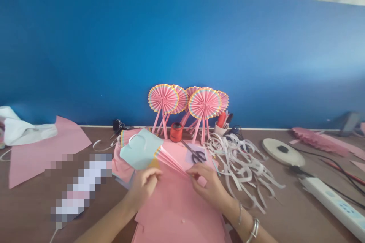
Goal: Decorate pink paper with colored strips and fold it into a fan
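A partly pleated pink paper [172,161] with a yellow edge lies between my hands, its folds slanting down to the right. My right hand [207,183] pinches the right end of the folds. My left hand [145,183] is closed at the paper's left edge, thumb and forefinger together; its fingertips are partly hidden. Under both hands is a stack of pink paper sheets [182,209]. Just beyond my right fingers, scissors [198,155] lie on the papers. A pale blue paper piece [142,150] rests beyond my left hand.
Several finished pink paper fans [204,103] stand against the blue partition [182,38]. Near them is a red spool [176,133]. White paper strips [242,163] heap up on the right, beside a round cream-coloured device [273,150] and a power strip [336,201]. Pink sheet [51,152] lies left.
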`<move>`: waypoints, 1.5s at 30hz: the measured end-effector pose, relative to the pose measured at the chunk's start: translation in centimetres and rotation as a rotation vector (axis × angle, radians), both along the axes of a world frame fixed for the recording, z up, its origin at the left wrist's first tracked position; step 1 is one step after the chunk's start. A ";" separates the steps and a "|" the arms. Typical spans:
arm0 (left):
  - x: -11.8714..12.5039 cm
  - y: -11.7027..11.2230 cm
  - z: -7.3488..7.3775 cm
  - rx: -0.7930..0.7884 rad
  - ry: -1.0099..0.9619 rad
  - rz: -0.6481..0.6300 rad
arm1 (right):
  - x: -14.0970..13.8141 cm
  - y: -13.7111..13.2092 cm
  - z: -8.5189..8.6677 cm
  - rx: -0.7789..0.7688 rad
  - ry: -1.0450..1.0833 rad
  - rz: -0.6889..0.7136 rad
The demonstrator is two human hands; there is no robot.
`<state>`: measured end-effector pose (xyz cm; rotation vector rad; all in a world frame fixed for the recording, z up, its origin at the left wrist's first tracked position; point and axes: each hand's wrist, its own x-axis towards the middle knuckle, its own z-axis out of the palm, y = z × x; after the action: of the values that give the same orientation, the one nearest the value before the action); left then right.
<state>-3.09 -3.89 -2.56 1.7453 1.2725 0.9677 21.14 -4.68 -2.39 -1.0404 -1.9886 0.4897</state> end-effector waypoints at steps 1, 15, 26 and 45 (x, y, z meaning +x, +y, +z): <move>0.7 -0.3 0.0 -0.119 -0.072 -0.050 | -0.3 -0.2 0.1 0.014 0.003 0.013; 0.7 -0.5 0.1 0.697 0.632 0.095 | -1.6 -2.5 1.4 0.536 -0.336 -0.073; 2.4 -1.4 -1.2 0.582 0.991 -0.262 | -1.1 -0.8 -0.9 0.233 -0.641 -0.010; -0.3 0.0 -0.9 0.179 0.481 -0.149 | 0.2 -0.2 -0.1 -0.178 -0.328 -0.059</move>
<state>-3.37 -3.91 -3.48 2.2715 1.3497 0.6081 21.30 -4.86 -2.52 -1.3575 -2.2223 0.4961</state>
